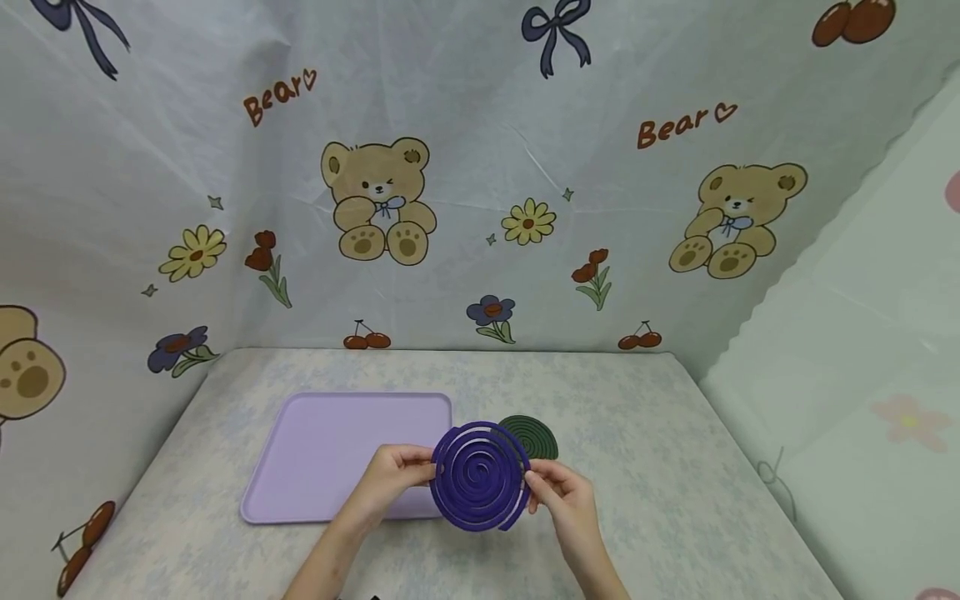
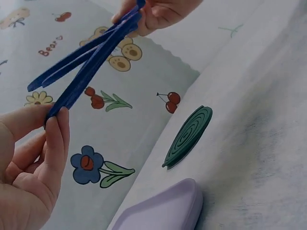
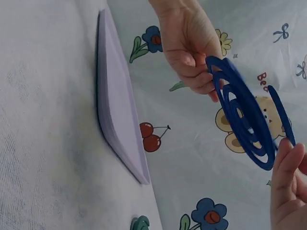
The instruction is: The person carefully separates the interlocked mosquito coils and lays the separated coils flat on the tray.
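A blue-purple mosquito coil (image 1: pixel 480 477), wound as a spiral, is held up in front of me by both hands. My left hand (image 1: pixel 397 468) pinches its left edge between thumb and fingers. The opposite edge is pinched by my right hand (image 1: pixel 558 487). Seen from the side in the left wrist view, parts of the coil (image 2: pixel 88 60) spread apart at an angle. One outer strip (image 3: pixel 282 115) stands away from the other rings near the right fingers in the right wrist view. Behind it, a green coil (image 1: pixel 534 435) lies flat on the table, partly covered in the head view.
A pale purple tray (image 1: pixel 337 457) lies on the left of the table, its right part behind the left hand and the coil. The table (image 1: pixel 660 467) has a mottled light cover. A bear-printed cloth (image 1: pixel 450 300) hangs behind, and a white cord (image 1: pixel 780 483) is at the right edge.
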A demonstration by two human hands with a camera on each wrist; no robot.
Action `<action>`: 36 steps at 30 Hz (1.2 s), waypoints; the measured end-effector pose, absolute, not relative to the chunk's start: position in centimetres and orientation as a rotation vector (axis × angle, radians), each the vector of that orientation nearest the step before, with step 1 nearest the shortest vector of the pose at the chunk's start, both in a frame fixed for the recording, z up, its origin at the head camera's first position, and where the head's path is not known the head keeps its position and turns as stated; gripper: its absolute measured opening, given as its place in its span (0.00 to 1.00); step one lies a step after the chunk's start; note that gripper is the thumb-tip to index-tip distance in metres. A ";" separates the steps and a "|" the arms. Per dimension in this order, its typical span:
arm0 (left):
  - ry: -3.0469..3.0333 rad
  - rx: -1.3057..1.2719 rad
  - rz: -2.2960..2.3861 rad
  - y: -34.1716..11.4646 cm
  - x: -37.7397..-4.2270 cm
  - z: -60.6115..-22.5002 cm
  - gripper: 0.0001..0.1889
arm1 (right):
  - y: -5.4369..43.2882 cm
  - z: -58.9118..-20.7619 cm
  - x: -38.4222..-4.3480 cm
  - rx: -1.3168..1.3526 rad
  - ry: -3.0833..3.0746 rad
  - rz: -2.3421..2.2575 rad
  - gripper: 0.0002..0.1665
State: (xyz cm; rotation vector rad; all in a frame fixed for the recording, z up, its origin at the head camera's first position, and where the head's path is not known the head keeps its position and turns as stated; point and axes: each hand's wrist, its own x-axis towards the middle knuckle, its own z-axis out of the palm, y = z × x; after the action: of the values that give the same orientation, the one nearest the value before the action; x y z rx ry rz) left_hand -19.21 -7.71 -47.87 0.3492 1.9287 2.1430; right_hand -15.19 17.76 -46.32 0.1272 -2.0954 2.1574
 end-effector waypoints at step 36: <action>2.275 -0.225 2.308 -10.7 -19.9 -48.9 0.24 | 19.6 -47.3 -16.8 -0.343 -1.925 2.333 0.05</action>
State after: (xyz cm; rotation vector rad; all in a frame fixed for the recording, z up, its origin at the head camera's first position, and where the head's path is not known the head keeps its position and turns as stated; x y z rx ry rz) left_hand -19.93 -10.73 -48.87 -0.2253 2.2748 2.3082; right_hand -16.81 19.56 -47.29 -0.3431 -1.9246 2.3328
